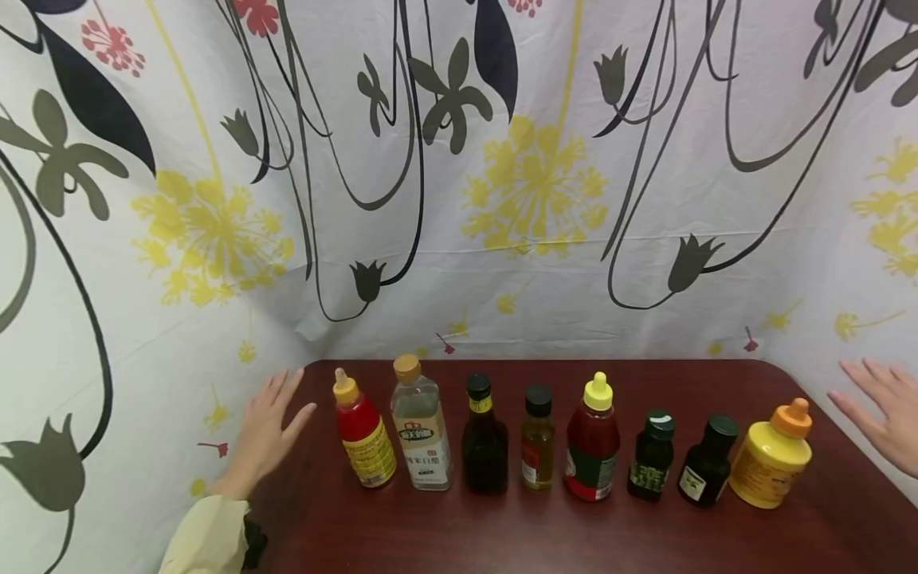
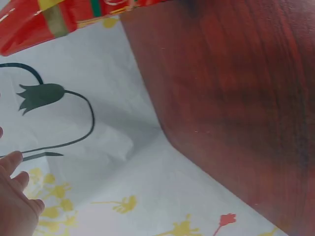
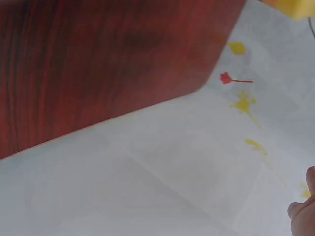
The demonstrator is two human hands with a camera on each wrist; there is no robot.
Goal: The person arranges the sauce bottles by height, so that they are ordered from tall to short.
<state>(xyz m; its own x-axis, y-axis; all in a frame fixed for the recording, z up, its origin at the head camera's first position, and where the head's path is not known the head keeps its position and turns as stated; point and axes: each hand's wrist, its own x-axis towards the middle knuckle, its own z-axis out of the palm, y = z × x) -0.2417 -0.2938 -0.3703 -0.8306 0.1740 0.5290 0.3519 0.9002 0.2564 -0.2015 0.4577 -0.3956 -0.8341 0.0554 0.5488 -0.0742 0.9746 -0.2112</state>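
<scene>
My left hand [image 1: 267,434] is at the table's left edge, fingers spread and holding nothing. Nearest to it stands a red squeeze bottle [image 1: 366,434] with a yellow label and orange nozzle cap. Off the right edge of the table, my right hand [image 1: 885,410] has its fingers spread, with nothing in it. The closest thing to it is a yellow squeeze bottle [image 1: 770,458] with an orange cap. In the left wrist view the left fingers [image 2: 17,182] show at the lower left; in the right wrist view part of the right hand [image 3: 305,214] shows at the lower right.
Between these bottles stand a clear vinegar bottle [image 1: 421,434], a dark sauce bottle [image 1: 485,446], a small amber bottle [image 1: 537,450], a red sauce bottle [image 1: 592,450] with a yellow cap, and two small dark bottles [image 1: 651,462]. The dark red table [image 1: 430,534] meets a flowered cloth [image 1: 459,319] behind.
</scene>
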